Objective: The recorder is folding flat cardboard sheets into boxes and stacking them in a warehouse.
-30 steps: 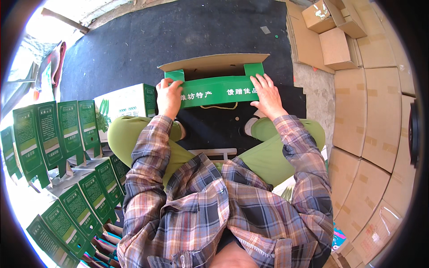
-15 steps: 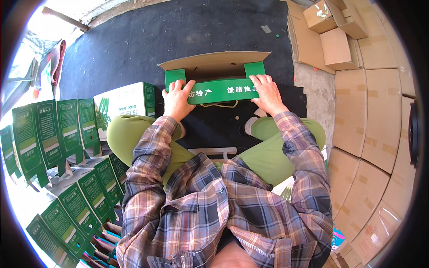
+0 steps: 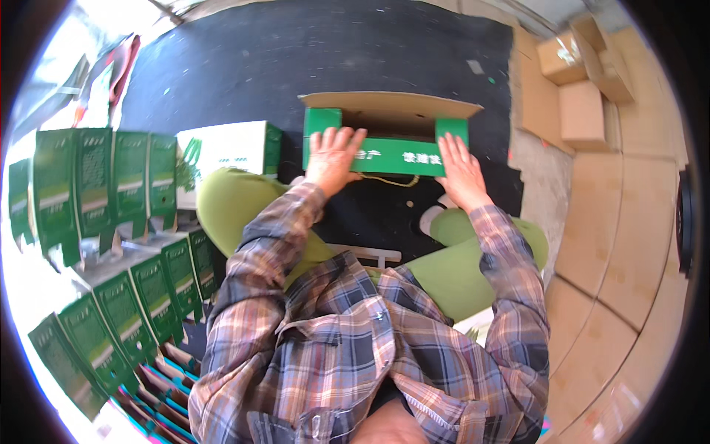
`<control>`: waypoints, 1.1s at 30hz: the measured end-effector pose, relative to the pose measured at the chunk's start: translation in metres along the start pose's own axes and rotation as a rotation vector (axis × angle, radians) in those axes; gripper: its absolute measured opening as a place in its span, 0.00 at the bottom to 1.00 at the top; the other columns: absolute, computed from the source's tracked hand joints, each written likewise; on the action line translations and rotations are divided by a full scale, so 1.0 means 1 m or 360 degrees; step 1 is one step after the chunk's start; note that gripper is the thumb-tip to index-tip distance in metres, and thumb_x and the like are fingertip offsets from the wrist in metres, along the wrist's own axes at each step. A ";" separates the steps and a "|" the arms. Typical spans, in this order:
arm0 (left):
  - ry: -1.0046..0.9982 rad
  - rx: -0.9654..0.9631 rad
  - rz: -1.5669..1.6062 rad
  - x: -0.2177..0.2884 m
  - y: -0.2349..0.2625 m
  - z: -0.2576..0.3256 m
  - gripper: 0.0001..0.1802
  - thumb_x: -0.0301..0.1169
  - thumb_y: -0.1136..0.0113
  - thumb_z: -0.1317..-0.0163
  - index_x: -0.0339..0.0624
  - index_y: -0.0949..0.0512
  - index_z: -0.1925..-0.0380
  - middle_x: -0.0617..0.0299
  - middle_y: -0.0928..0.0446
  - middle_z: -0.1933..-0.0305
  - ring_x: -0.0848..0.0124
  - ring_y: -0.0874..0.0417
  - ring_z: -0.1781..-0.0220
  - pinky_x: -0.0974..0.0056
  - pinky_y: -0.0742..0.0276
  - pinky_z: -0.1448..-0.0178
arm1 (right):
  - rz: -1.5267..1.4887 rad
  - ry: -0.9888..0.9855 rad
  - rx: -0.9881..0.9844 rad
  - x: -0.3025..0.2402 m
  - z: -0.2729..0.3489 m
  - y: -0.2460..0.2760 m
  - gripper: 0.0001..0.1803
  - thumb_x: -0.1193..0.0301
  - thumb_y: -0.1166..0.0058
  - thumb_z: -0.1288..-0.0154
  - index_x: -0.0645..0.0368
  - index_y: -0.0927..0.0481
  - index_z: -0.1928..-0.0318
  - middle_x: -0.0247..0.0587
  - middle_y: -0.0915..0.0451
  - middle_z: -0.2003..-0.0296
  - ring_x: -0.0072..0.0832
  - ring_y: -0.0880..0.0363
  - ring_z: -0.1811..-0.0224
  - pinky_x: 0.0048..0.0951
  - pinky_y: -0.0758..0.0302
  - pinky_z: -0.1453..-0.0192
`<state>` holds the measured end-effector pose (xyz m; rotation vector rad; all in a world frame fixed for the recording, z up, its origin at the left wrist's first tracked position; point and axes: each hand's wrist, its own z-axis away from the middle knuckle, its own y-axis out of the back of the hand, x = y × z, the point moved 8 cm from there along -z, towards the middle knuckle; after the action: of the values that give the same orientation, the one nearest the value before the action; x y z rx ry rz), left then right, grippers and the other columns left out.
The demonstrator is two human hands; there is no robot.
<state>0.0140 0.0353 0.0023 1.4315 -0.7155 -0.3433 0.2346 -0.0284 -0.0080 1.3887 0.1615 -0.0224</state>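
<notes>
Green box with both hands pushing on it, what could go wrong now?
The green box is still open, its brown flap standing loose, so pressing unevenly with the left hand and right hand might crease it. The yellow string hanging below could get caught. The standing green boxes nearby might be knocked over.

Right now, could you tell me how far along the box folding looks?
Done: a row of folded green cartons stands at the person's left, one assembled box lies nearby. In hand: the left hand and right hand press flat on the near flap of an open green box. Left: its brown top flap still stands open.
</notes>
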 end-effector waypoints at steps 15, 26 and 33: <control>0.0103 0.0145 0.0394 -0.019 -0.005 -0.003 0.42 0.38 0.26 0.67 0.50 0.33 0.46 0.60 0.33 0.50 0.60 0.37 0.42 0.52 0.47 0.39 | -0.0353 -0.0082 0.0229 0.030 0.011 0.043 0.33 0.70 0.45 0.44 0.58 0.38 0.37 0.51 0.42 0.35 0.45 0.49 0.32 0.38 0.48 0.31; 0.0980 0.0945 0.1198 -0.093 0.072 -0.007 0.49 0.44 0.25 0.65 0.38 0.37 0.42 0.45 0.37 0.48 0.53 0.39 0.43 0.52 0.39 0.39 | -0.0771 -0.0293 0.0351 0.084 0.032 0.078 0.25 0.69 0.48 0.40 0.57 0.31 0.41 0.48 0.36 0.38 0.37 0.38 0.36 0.30 0.40 0.37; 0.0408 0.1717 0.2959 -0.137 0.144 0.019 0.24 0.32 0.34 0.46 0.39 0.33 0.53 0.58 0.27 0.54 0.69 0.25 0.54 0.64 0.25 0.51 | -0.0835 -0.0300 0.0211 0.076 0.022 0.068 0.25 0.69 0.49 0.40 0.60 0.31 0.42 0.48 0.33 0.40 0.36 0.38 0.36 0.32 0.43 0.34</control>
<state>-0.1293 0.1247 0.1091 1.0524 -1.7711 1.8382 0.3197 -0.0319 0.0528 1.4343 0.3676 -0.6074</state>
